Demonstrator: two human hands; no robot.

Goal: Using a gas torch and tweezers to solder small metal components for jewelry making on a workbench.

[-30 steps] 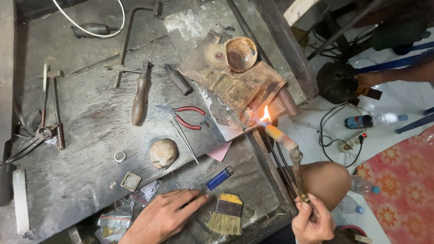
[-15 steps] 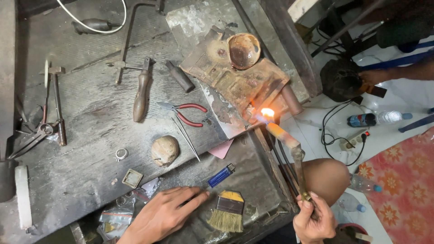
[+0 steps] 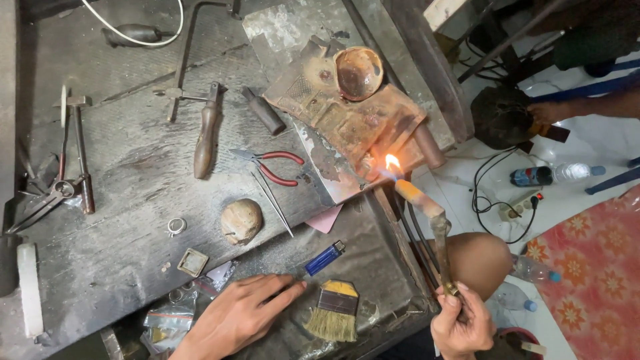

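At the far left edge of the dark workbench [image 3: 120, 193], a white stick [image 3: 28, 288] is lying near a hammer [image 3: 79, 143] and a pair of shears [image 3: 40, 203]. Further right a wooden-handled tool [image 3: 205, 137] is resting beside red-handled pliers [image 3: 279, 167], with thin tweezers [image 3: 273, 200] and a round stone-like lump [image 3: 241, 221] just below. A small ring [image 3: 176, 227] and a square frame [image 3: 193, 262] are sitting near the bench's front edge.

The left hand [image 3: 233, 317] is lying flat on the lower ledge, fingers loosely together and stretched out, fingertips touching a blue lighter [image 3: 325, 258]; a flat brush [image 3: 335, 311] is lying just beside it.

Right of centre, a scorched brick block [image 3: 347, 117] is carrying a round bowl [image 3: 358, 72]. A flame [image 3: 392, 162] is burning at the block's near corner, coming off the torch [image 3: 427, 207]. The right hand [image 3: 461, 323] is gripping the torch's lower end, fingers curled tightly round it, beside a bare knee [image 3: 480, 263]. Cables [image 3: 493, 200] and a bottle [image 3: 550, 175] are lying on the floor to the right.
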